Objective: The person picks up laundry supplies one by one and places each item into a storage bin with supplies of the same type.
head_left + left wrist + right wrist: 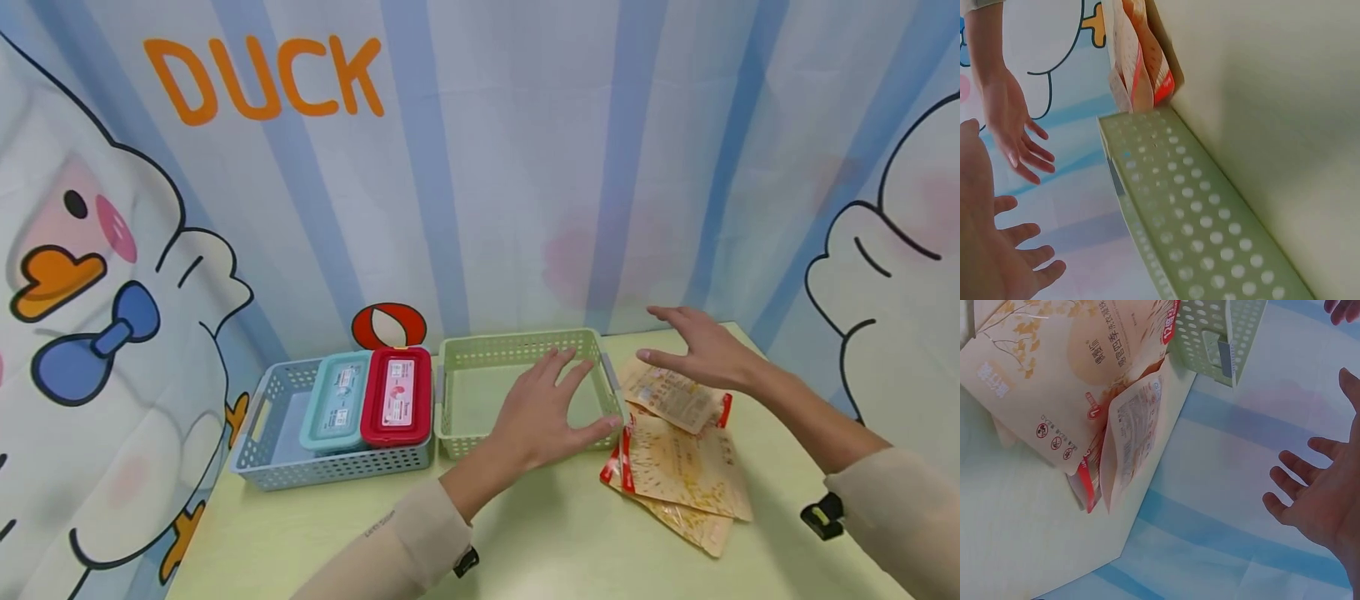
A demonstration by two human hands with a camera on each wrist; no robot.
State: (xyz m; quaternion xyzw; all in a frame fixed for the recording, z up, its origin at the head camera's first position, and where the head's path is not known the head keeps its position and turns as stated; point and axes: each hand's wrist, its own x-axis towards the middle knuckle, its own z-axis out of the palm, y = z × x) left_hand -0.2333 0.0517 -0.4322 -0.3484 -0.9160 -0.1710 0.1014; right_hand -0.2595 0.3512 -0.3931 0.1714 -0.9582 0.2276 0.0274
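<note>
My left hand (536,412) hovers over the front part of a green perforated basket (517,343), fingers spread and holding nothing. To its right, my right hand (705,350) is held above a pile of beige printed packets, its fingers straight and the thumb apart. The pile has a top packet (667,392) with small print, a wider packet (686,467) with red edges, and another packet (693,521) partly hidden beneath. In the right wrist view the right hand (1322,494) stands apart from the packets.
Left of the green basket stands a blue-grey basket (337,471). It holds a teal-lidded box (337,404) and a red-lidded box (397,396) at its right side. A striped curtain (517,167) with duck drawings hangs behind the pale table (555,542).
</note>
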